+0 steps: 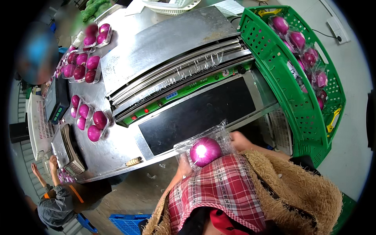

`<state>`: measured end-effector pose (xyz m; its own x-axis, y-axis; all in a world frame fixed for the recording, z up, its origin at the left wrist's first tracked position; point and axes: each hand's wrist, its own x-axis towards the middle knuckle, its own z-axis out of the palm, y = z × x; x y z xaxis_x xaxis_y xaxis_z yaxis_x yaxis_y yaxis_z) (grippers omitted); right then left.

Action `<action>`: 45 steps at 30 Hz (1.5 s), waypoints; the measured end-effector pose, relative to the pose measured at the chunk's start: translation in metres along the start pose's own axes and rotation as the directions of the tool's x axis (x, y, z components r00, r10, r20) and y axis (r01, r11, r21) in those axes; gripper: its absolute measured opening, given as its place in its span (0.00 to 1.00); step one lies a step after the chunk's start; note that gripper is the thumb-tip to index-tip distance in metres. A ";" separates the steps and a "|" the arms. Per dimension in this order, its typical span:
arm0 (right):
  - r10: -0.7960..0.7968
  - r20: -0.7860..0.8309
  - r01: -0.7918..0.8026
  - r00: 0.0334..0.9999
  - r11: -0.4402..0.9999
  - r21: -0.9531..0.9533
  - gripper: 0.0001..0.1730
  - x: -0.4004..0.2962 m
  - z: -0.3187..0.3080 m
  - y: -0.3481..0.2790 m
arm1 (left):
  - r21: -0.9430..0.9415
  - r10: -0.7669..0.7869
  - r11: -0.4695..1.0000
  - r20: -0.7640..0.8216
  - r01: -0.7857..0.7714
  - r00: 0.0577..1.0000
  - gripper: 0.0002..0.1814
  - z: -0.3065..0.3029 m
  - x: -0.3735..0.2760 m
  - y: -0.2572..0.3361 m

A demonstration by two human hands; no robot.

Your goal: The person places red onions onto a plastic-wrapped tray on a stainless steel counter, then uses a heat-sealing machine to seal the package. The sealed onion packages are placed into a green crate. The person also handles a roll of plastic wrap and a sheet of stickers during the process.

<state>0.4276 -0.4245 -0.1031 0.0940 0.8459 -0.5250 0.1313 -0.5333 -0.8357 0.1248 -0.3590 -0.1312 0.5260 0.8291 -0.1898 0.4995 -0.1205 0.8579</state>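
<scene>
A large red onion [205, 151] sits in a clear plastic tray [183, 147], held close against my checked apron at the front edge of the wrapping machine. My left hand [184, 166] grips the left side of this tray. At its right end, my right hand [241, 141] has its fingers curled at the crinkled cling film [225, 137], the fingertips partly hidden. Just beyond lies the machine's black hot plate [199, 114]. Behind it, a strip of film [194, 67] hangs over the metal rollers [176, 69].
Trays of red onions [97, 126] stand on the steel table [102, 158] at left, near scales [72, 152]. A wooden-handled tool [133, 161] lies at the table edge. A green crate [282, 88] at right holds wrapped onions. Two other people work at left, one in grey sleeves [58, 202].
</scene>
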 end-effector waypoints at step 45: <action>0.097 -0.995 -0.889 -0.013 0.455 0.057 0.29 -0.151 -0.529 -0.108 | -0.488 0.069 0.861 0.393 0.145 0.917 0.11 -0.004 0.228 0.301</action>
<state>0.9211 -0.5002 0.1514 0.9936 -0.0728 0.0863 -0.0795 -0.9939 0.0769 0.3923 -0.2041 0.0859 0.7872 0.5371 -0.3030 0.1702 0.2830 0.9439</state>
